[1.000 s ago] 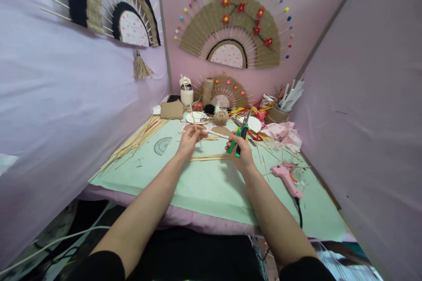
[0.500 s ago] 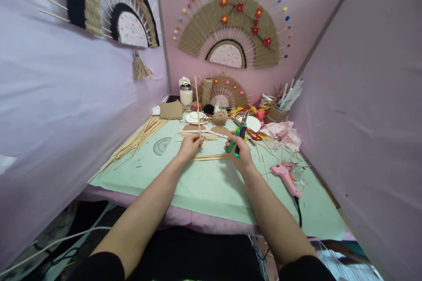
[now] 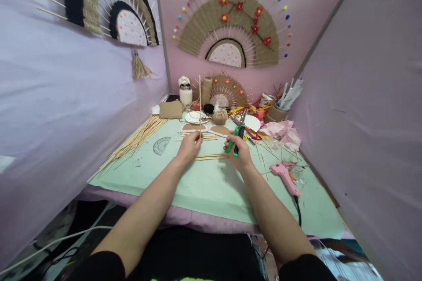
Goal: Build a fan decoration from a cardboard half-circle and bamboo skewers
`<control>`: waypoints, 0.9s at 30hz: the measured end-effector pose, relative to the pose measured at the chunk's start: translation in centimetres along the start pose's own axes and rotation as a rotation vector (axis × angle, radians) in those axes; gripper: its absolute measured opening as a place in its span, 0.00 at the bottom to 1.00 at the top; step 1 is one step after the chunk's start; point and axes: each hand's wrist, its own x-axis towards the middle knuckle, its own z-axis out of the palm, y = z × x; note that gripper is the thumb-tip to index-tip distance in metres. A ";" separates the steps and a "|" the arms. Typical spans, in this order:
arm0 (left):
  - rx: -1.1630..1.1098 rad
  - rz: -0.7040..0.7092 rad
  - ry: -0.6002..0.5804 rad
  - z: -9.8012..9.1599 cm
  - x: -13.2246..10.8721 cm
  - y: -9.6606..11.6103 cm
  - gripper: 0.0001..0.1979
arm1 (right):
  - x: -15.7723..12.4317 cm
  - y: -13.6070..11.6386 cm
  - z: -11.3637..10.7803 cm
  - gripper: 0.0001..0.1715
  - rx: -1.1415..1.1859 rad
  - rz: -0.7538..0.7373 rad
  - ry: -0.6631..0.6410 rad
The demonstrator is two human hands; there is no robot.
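The left hand point(image 3: 190, 146) pinches a stick point(image 3: 199, 105) upright; the right hand point(image 3: 244, 155) curls round pliers point(image 3: 241, 132). One row of sticks point(image 3: 212, 157) lies aligned; the left bundle point(image 3: 132, 142) looks unsorted.

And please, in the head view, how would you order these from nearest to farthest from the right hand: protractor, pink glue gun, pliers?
From the right hand:
1. Pliers, held in it.
2. Pink glue gun, lying to its right.
3. Protractor, far to its left.

No legible text; tiny markings on protractor point(image 3: 161, 145)
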 end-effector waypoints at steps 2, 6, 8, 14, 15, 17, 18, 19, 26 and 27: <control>-0.028 -0.026 -0.028 0.1 0.0 -0.1 0.04 | 0.0 0.0 0.0 0.25 0.003 0.005 0.002; -0.078 -0.111 -0.062 0.2 0.0 -0.1 0.04 | 0.1 0.1 -0.1 0.25 0.006 0.005 0.003; -0.066 -0.127 -0.057 0.2 0.0 -0.1 0.04 | 0.1 0.2 -0.1 0.25 0.006 0.005 0.004; 0.097 -0.096 -0.037 0.0 0.1 0.2 0.05 | 0.1 0.2 -0.1 0.25 -0.009 0.000 -0.004; 0.095 -0.103 -0.044 0.0 0.0 0.3 0.05 | 0.1 0.1 0.0 0.25 -0.011 -0.001 -0.004; 0.068 -0.119 -0.052 0.0 0.0 0.3 0.04 | 0.0 0.1 0.0 0.26 -0.014 -0.001 -0.005; 0.047 -0.127 -0.053 0.0 0.0 0.3 0.03 | 0.0 0.1 0.0 0.26 -0.016 -0.001 -0.006; 0.016 -0.137 -0.056 0.0 0.0 0.2 0.03 | 0.0 0.1 0.0 0.26 -0.017 -0.001 -0.007; -0.074 -0.175 -0.064 0.1 -0.3 0.3 0.05 | 0.0 0.1 0.0 0.26 -0.024 0.018 0.002; -0.063 -0.169 -0.062 0.0 -0.4 0.3 0.05 | 0.0 0.1 0.1 0.27 -0.025 0.023 0.004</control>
